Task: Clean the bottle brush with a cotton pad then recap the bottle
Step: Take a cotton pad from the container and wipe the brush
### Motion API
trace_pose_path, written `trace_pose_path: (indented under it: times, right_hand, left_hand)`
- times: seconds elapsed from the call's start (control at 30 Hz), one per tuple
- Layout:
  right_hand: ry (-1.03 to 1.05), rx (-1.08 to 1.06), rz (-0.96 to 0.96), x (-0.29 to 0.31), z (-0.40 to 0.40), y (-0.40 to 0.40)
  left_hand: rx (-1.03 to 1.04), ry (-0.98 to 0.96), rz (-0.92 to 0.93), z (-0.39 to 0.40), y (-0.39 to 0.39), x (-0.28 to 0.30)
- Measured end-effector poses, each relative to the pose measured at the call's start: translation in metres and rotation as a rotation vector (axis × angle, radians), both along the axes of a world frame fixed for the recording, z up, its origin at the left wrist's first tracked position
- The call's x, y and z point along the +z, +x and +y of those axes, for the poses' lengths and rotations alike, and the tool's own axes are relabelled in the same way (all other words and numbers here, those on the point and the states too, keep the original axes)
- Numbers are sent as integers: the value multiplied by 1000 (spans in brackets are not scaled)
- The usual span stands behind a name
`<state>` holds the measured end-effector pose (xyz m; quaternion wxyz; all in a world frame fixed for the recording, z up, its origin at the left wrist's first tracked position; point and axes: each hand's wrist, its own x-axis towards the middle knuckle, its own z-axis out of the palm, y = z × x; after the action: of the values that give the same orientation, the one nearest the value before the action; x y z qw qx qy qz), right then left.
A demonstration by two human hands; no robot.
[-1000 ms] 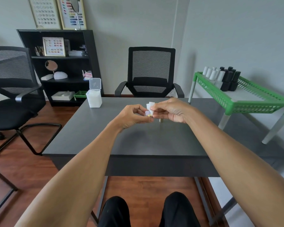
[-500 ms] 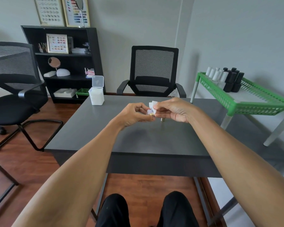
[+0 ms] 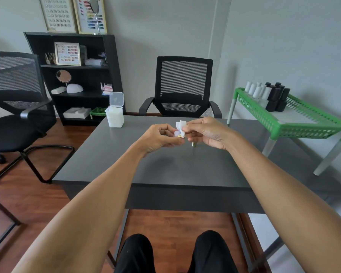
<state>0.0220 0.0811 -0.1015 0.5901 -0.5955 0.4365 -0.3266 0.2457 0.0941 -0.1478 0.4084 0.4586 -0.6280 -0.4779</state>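
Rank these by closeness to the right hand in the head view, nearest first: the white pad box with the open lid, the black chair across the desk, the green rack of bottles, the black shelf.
From the right hand:
1. Black chair, straight behind the desk.
2. White pad box, on the desk's far left corner.
3. Green rack, off to the right; near enough to the box's distance that I would not separate them firmly.
4. Black shelf, against the back wall, far left.

Small room with grey walls (image 3: pixel 165 26) and a wooden floor (image 3: pixel 24 196).
A dark desk (image 3: pixel 185 170) sits centre; black mesh chairs (image 3: pixel 182 87) at twelve and nine o'clock, black shelving (image 3: pixel 77 79) at eleven, green rack (image 3: pixel 295 123) at two.
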Motion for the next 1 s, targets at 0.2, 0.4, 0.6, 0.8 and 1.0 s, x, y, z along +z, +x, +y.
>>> trace_pose_path:
  times: [0.2,0.4,0.6,0.8,1.0]
  right_hand:
    - [-402,27,297,-3,1,1]
    - [-553,-1,542,3,3,8]
    - [-615,-22,609,2,4,11]
    - [-574,114,542,9,5,4]
    - [-538,118,715,10,1,8]
  left_hand:
    - [10,9,-41,-4,2,-2]
    - [30,-72,-134,-5,-1,-4]
    - [20,-45,-129,-6,-2,-7]
    - [-117,98,34,1,8,-5]
    - [-174,156,26,3,5,-14]
